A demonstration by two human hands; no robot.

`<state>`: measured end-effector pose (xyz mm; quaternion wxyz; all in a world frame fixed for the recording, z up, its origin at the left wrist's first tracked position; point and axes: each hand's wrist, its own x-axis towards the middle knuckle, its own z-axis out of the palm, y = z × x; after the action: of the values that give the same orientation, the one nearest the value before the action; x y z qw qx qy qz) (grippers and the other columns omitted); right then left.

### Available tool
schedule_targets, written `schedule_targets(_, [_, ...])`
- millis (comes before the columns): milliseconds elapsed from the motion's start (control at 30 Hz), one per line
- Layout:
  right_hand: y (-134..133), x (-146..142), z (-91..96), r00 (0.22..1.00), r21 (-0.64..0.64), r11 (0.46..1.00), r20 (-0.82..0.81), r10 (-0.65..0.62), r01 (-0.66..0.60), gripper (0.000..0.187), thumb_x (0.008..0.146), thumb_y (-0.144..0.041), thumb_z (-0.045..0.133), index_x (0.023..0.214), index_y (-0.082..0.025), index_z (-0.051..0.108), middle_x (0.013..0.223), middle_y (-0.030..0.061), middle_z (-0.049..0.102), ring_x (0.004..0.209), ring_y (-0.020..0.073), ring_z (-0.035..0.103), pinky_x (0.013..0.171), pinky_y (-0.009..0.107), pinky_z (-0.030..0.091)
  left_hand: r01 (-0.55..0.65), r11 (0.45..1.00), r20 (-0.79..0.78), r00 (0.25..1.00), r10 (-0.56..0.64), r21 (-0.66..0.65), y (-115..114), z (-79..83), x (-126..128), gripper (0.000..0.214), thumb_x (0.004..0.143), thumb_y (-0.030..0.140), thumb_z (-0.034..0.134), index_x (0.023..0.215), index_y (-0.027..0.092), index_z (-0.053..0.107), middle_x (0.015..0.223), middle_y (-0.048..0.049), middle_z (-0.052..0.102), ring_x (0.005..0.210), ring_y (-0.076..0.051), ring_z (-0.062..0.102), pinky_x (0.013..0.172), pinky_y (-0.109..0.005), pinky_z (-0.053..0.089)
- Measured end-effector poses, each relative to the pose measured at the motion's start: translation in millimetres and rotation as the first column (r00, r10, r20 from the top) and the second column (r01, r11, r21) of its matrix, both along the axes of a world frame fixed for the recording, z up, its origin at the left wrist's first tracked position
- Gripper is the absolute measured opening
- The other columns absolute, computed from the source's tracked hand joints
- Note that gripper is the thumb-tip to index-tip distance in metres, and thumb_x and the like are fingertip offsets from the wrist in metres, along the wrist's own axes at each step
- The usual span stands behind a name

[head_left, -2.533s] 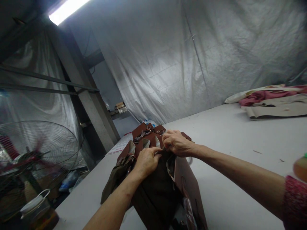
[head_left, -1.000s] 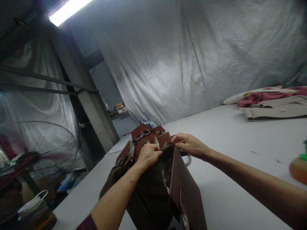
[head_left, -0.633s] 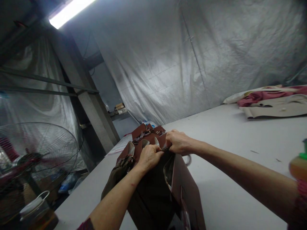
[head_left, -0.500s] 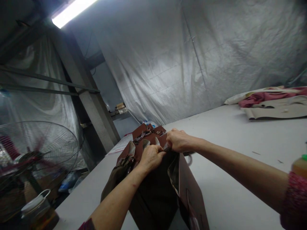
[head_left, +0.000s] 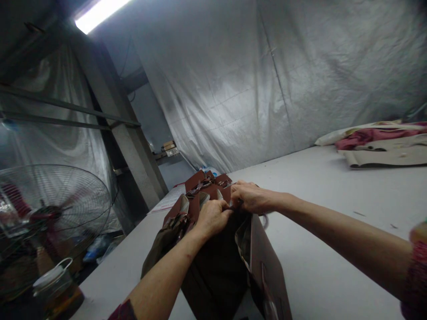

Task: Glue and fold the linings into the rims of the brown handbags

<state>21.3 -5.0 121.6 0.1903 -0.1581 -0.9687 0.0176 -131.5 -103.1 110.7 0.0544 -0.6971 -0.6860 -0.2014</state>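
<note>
Now the top edge of a dark cloth bag is pinched by two hands. It is held by the left hand between thumb and fingers, and it is gripped by the curled right hand just beside. No wide gap is left in either grip, but what is tucked under the right fingertips cannot be told, as they are hidden. The bag is placed at the near middle of the white worktop, with a stiff brown panel seen along its right side. Past it, more brown bags are crowded toward the far left.

Some trouble could be caused from here. The thin edge could be lost if it is tugged too hard. The cloth could be creased if it is pulled unevenly. The brown bags could be bumped, since they are packed so close. The lidded jar at the near left could be tipped if the bag is swung that way.
</note>
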Motion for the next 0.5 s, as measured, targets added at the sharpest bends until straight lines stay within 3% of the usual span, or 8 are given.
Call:
schedule_targets(233, [4.4,1.8,-7.1,0.992,-0.015,1.0,-0.122,-0.022,0.021,0.008,0.062,-0.012,0.066,0.066,-0.019,0.067,0.087,0.003,0.067,0.094,0.0218,0.05,0.074,0.03,0.033,0.022,1.0,0.031,0.999,-0.022,0.007,-0.8,-1.5,0.1,0.017,0.077,0.032,0.059,0.077,0.021,0.072,0.075,-0.0012,0.072,0.074,-0.017,0.064,0.063,-0.024,0.04])
schedule_targets(500, [6.8,2.7,-20.0,0.967,-0.228,0.964,-0.182,-0.177,0.134,0.01,0.064,-0.017,0.063,0.072,-0.019,0.069,0.081,0.0034,0.068,0.075,0.0175,0.057,0.063,0.025,0.037,0.073,0.997,0.047,0.996,-0.072,-0.016,0.1,-3.5,-4.5,0.017,0.079,0.032,0.058,0.077,0.02,0.07,0.069,0.001,0.068,0.069,-0.014,0.06,0.061,-0.023,0.038])
